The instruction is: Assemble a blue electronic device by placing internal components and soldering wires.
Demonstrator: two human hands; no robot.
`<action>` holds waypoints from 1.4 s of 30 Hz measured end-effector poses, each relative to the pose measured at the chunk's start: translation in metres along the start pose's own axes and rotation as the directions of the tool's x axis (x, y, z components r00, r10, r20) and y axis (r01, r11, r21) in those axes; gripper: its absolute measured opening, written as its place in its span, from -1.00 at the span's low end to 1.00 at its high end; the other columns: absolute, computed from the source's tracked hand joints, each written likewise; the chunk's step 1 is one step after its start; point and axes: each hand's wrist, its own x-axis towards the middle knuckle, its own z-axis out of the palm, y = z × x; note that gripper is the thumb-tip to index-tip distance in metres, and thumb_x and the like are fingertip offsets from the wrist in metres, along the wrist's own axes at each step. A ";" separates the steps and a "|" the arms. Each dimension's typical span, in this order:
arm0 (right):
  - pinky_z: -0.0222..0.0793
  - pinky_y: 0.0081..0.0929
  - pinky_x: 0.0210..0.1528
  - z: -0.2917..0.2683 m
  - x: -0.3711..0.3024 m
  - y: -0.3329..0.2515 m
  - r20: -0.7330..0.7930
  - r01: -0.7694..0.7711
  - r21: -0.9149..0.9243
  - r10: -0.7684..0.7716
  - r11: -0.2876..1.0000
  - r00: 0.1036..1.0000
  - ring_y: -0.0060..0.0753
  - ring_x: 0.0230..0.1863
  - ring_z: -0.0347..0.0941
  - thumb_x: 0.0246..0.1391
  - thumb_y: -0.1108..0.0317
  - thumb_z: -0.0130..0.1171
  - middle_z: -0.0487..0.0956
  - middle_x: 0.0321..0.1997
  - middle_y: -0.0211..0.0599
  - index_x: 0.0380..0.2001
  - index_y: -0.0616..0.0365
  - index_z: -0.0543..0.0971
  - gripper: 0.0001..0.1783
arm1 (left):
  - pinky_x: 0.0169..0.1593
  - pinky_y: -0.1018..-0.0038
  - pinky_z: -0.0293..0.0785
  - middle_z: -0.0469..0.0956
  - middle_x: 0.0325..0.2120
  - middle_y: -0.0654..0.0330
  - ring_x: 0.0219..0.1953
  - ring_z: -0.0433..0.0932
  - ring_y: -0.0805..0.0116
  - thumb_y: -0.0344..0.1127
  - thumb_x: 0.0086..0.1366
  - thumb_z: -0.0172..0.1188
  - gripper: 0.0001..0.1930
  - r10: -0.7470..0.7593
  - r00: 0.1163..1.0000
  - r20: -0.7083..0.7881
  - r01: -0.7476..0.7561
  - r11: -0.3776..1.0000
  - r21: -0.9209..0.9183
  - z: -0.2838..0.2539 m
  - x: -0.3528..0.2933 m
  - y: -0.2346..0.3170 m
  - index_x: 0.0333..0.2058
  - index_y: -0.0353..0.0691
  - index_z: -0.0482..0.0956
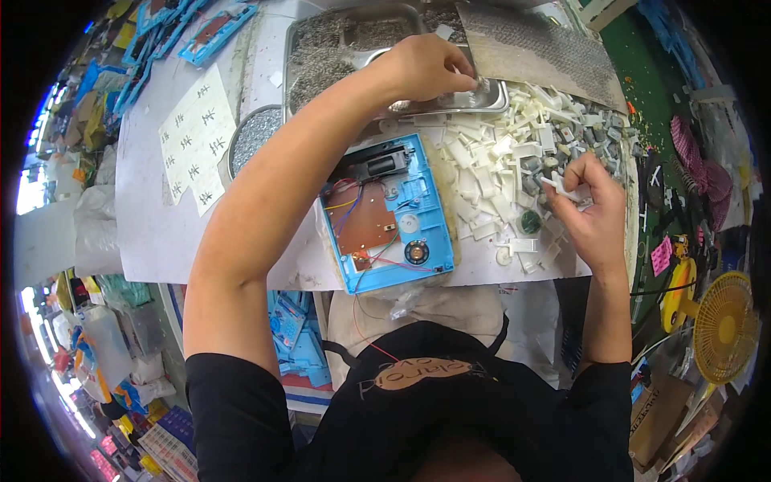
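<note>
Partly, the right hand (596, 207) covers the white piece (561, 186) it pinches.

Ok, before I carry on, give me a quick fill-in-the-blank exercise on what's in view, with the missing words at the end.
1. The right hand grips a small plastic piece coloured ____.
2. The hand over the metal tray is the ____ one.
3. The open casing with wires inside lies to the ____ of the pile of loose plastic parts.
4. The round fan at the picture's right side is coloured ____.

Missing words: white; left; left; yellow.
</note>
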 end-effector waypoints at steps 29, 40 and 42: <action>0.53 -0.35 -0.24 0.037 -0.025 -0.051 0.215 0.298 0.457 -0.430 0.838 0.877 -0.15 -0.32 0.64 -0.15 0.58 0.48 0.71 -0.30 -0.17 -0.12 0.21 0.68 -0.58 | -0.28 0.62 0.46 0.54 -0.27 0.24 -0.33 0.52 0.58 -0.53 0.42 0.14 -0.81 -0.188 0.961 0.203 0.267 0.433 -0.861 0.013 -0.227 0.071 -0.04 -0.41 0.61; 0.55 -0.35 -0.26 0.045 -0.023 -0.060 0.309 0.493 0.278 -0.563 0.824 0.766 -0.15 -0.30 0.64 -0.14 0.57 0.44 0.70 -0.27 -0.14 -0.13 0.17 0.68 -0.60 | -0.44 0.63 0.29 0.48 -0.47 0.31 -0.50 0.38 0.60 -0.38 0.51 0.10 -0.77 -0.236 0.897 0.374 0.397 0.057 -0.916 0.034 -0.241 0.067 0.02 -0.36 0.59; 0.56 -0.35 -0.23 0.046 -0.023 -0.057 0.335 0.463 0.306 -0.549 0.832 0.766 -0.15 -0.27 0.66 -0.13 0.57 0.44 0.71 -0.25 -0.12 -0.15 0.19 0.68 -0.62 | -0.43 0.64 0.31 0.49 -0.48 0.33 -0.48 0.41 0.61 -0.34 0.51 0.11 -0.76 -0.240 0.905 0.350 0.396 0.177 -0.901 0.034 -0.239 0.068 0.01 -0.35 0.60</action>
